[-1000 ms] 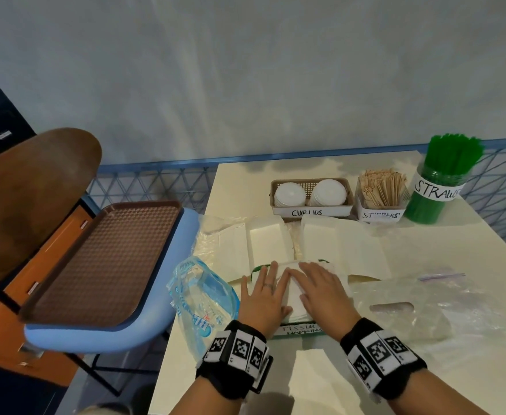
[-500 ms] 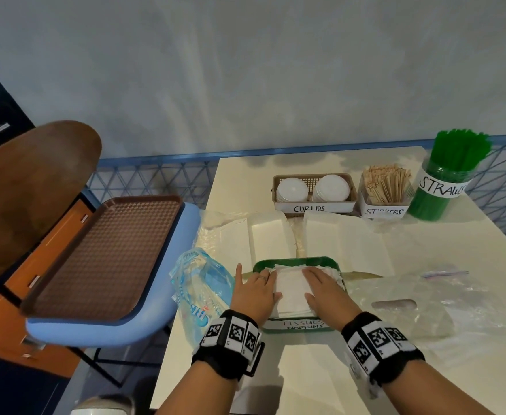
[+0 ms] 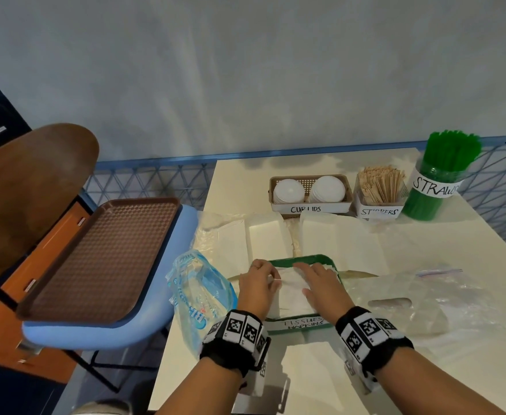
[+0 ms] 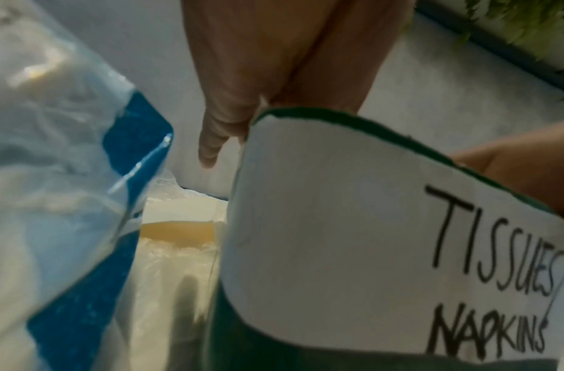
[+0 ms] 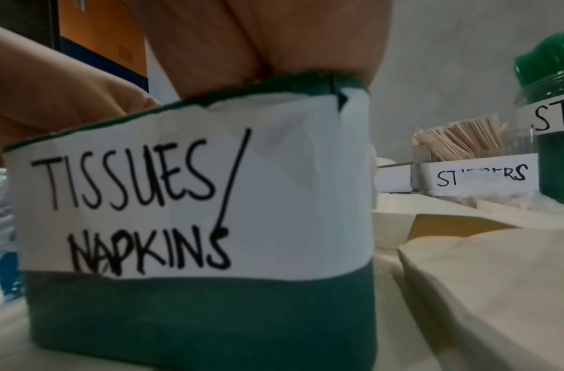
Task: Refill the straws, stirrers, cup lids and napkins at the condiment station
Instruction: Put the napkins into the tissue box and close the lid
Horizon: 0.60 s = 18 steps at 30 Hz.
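Grey plaster wall (image 3: 245,70) backs a cream bench (image 3: 470,259), with a blue wire-mesh fence (image 3: 147,182) running behind its far edge. Left of the bench, a brown serving tray (image 3: 102,259) rests on a blue chair seat (image 3: 144,313). Clear plastic bags (image 3: 425,298) lie crumpled at the bench's right, and a blue-printed plastic wrapper (image 3: 201,295) hangs over its left edge. Flat white paper packs (image 3: 335,238) lie between the near tub and the far containers. Green tissue/napkin tub (image 3: 302,326), labelled "TISSUES/NAPKINS", sits at the near centre and holds a stack of white napkins (image 3: 290,290). Left hand (image 3: 257,287) rests at the tub's left edge, fingers curled against the stack; whether they grip it cannot be told. Right hand (image 3: 323,287) lies flat on the napkins, fingers extended and relaxed. Along the far edge stand, left to right, a basket of white cup lids (image 3: 308,190), a box of wooden stirrers (image 3: 379,187), and a jar of green straws (image 3: 443,172).
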Each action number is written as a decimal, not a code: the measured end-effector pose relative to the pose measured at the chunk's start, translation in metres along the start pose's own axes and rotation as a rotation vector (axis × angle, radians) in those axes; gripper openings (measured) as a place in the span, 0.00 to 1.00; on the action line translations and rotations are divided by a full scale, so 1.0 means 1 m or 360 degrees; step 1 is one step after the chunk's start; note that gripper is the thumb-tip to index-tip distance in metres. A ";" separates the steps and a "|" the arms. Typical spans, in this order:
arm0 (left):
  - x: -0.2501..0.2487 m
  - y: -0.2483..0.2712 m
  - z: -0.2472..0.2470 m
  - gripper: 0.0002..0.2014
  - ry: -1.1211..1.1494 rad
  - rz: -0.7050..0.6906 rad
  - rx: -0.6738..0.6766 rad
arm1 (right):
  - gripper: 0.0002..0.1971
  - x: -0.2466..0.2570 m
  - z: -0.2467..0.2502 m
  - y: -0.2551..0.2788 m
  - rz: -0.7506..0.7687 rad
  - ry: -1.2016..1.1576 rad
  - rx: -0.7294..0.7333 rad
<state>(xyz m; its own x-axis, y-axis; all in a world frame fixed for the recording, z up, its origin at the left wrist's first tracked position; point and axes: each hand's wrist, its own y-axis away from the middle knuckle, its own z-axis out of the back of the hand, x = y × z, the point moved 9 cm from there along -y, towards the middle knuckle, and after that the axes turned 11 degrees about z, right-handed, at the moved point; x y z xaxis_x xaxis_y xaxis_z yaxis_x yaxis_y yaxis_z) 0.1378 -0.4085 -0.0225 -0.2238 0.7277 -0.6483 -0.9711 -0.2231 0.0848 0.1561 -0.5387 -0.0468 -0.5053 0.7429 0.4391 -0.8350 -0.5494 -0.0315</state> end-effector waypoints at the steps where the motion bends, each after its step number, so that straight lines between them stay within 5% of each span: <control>1: -0.002 0.000 0.003 0.03 0.0044 -0.0022 -0.0048 | 0.22 0.001 0.002 0.000 -0.0005 0.0021 -0.0014; 11: 0.002 0.006 0.007 0.10 0.0265 0.0060 -0.0118 | 0.06 0.002 0.016 0.005 -0.0103 -0.0309 -0.0131; 18: 0.021 0.001 0.013 0.09 0.0728 0.0230 -0.0083 | 0.08 -0.007 0.036 0.006 -0.0171 -0.0596 -0.0383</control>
<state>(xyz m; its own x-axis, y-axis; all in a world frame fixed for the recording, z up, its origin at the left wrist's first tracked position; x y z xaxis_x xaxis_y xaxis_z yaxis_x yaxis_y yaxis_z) 0.1312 -0.3849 -0.0267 -0.2855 0.3296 -0.8999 -0.9247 -0.3415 0.1683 0.1622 -0.5613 -0.0183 -0.3366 0.5768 0.7443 -0.9276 -0.3393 -0.1565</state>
